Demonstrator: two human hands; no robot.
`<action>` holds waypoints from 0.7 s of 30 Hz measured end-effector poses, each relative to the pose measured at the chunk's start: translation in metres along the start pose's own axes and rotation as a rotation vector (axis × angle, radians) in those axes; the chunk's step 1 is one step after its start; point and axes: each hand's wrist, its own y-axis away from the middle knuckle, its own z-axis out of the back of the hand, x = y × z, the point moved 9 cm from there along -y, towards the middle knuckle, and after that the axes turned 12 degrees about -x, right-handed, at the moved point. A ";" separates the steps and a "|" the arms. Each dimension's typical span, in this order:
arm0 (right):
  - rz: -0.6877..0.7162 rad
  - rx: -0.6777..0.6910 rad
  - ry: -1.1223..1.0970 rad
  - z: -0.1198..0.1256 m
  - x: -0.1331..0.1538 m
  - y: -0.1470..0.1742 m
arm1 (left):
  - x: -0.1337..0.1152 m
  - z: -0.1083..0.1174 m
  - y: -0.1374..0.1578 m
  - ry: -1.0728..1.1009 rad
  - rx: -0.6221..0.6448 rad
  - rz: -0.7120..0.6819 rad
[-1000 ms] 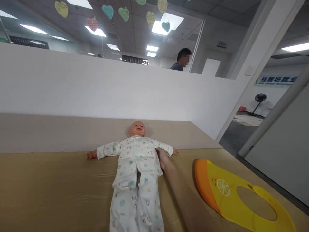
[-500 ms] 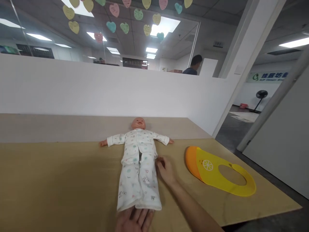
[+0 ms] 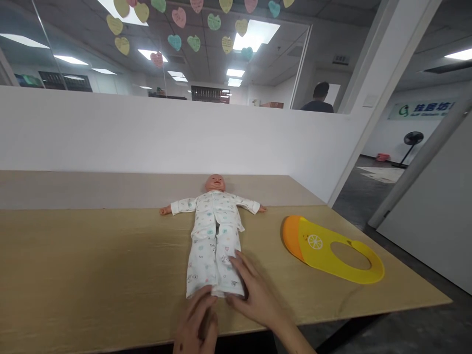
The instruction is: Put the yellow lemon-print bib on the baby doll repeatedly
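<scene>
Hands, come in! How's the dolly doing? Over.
Left hand, right hand: both at lower trousers. Doll face-up on table. Yellow bib off to the right, apart from hands.

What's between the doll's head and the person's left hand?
The shirt, then trousers, separate the doll's head from the person's left hand in the head-camera view.

On the table (image 3: 92,275), a clothed doll (image 3: 206,216) lies face-up, head toward the far edge; a yellow-and-orange bib (image 3: 321,255) lies nearer the right edge.

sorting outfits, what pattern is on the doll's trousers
White trousers with small scattered prints, some pink, some greenish; best in the head view.
</scene>
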 end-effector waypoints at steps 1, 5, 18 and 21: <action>-0.007 0.011 0.044 -0.001 0.001 0.001 | -0.003 -0.001 -0.001 -0.063 0.015 -0.067; -0.065 -0.027 0.140 0.001 -0.001 0.000 | -0.001 -0.008 -0.003 -0.186 0.098 -0.182; -0.134 -0.069 0.114 0.006 -0.008 -0.001 | 0.002 -0.013 0.003 -0.535 0.194 -0.499; -0.126 -0.052 0.135 0.006 -0.003 -0.002 | 0.002 -0.021 0.006 -0.520 0.242 -0.520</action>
